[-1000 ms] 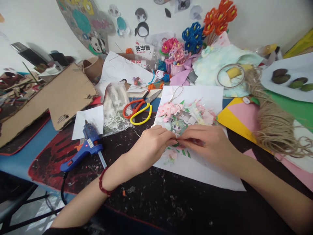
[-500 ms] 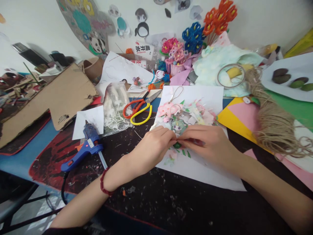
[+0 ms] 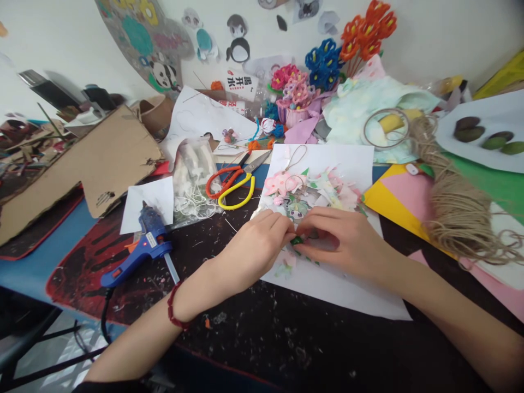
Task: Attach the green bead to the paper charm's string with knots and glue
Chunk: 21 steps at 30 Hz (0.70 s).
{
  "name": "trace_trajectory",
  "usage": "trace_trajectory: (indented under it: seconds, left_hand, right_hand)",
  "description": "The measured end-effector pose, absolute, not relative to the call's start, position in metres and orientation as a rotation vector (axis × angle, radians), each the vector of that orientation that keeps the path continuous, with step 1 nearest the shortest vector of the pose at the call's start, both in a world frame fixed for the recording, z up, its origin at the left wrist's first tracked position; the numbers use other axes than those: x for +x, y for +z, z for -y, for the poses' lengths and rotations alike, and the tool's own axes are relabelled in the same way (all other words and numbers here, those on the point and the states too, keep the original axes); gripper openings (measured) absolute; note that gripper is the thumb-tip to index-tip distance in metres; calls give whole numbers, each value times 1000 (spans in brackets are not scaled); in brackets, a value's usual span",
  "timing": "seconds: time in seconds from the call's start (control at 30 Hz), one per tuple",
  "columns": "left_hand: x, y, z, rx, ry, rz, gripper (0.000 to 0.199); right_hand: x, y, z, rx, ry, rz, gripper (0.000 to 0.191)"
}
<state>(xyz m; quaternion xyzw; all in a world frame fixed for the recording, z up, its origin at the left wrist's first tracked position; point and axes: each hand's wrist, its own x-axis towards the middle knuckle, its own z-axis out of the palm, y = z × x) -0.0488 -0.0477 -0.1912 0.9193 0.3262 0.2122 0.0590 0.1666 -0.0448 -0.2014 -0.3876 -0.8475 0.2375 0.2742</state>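
My left hand (image 3: 262, 243) is closed, its fingertips pinching a small dark green piece (image 3: 297, 240) whose kind I cannot make out. From the other side my right hand (image 3: 352, 240) curves its thumb and forefinger around the same piece. A cut-out cartoon character with green hair (image 3: 295, 209) lies just beyond the fingertips. Behind it are a pink dotted fabric shape (image 3: 281, 182) with a loop of cord and a heap of pale fabric scraps (image 3: 335, 185). All this rests on white paper (image 3: 335, 297); my hands partly cover the scraps beneath.
A blue glue gun (image 3: 143, 254) with a cable lies at left, its nozzle over a white sheet. Scissors (image 3: 235, 188) with red and yellow handles lie beside a plastic bag (image 3: 192, 174). Twine (image 3: 462, 218) is at right, cardboard (image 3: 106, 158) at left, pipe-cleaner flowers (image 3: 292, 87) at the back.
My right thumb and forefinger have spread a little and shifted around the green piece. The left hand stays almost in place. Nothing else on the table has visibly moved.
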Motion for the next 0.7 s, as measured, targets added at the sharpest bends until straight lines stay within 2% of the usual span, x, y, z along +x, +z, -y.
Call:
trace_trajectory:
  seconds: [0.13, 0.3, 0.47, 0.7]
  left_hand:
    - [-48, -189, 48, 2745, 615, -967, 17]
    - [-48, -185, 50, 2687, 607, -961, 18]
    - [-48, -181, 51, 2589, 579, -973, 13]
    - [-47, -182, 49, 2568, 587, -966, 14]
  right_hand:
    - [166, -201, 45, -1059, 617, 2290, 4]
    - [165, -202, 45, -1020, 552, 2341, 14]
    - [166, -204, 46, -958, 530, 2342, 7]
    - [169, -198, 46, -928, 529, 2404, 8]
